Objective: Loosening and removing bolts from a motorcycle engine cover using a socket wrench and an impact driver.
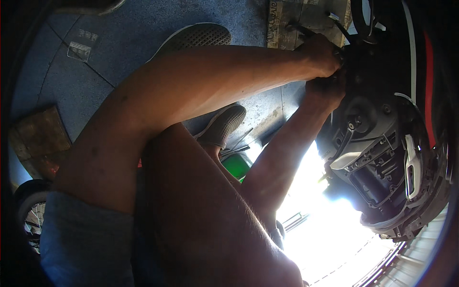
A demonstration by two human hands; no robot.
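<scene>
Reaching across from the lower left, my left arm ends in my left hand [321, 55], which is closed against the dark side of a motorcycle [364, 112]. A short dark bar [302, 30] sticks out beside its knuckles; whether the hand grips it I cannot make out. Just below, my right hand [329, 89] is closed too, close up to the left one. Deep shadow hides its fingertips and whatever they hold. Near both hands is the motorcycle's dark engine casing, with bolts and a light metal lever [412, 167] further down.
A flattened cardboard piece [286, 40] lies behind my hands. Grey perforated shoes [203, 36] stand on the bluish floor [129, 33]. A green object [236, 166] shows between my arms. To the left are a brown board [40, 136] and a spoked wheel [33, 210]. Glare whitens the lower right.
</scene>
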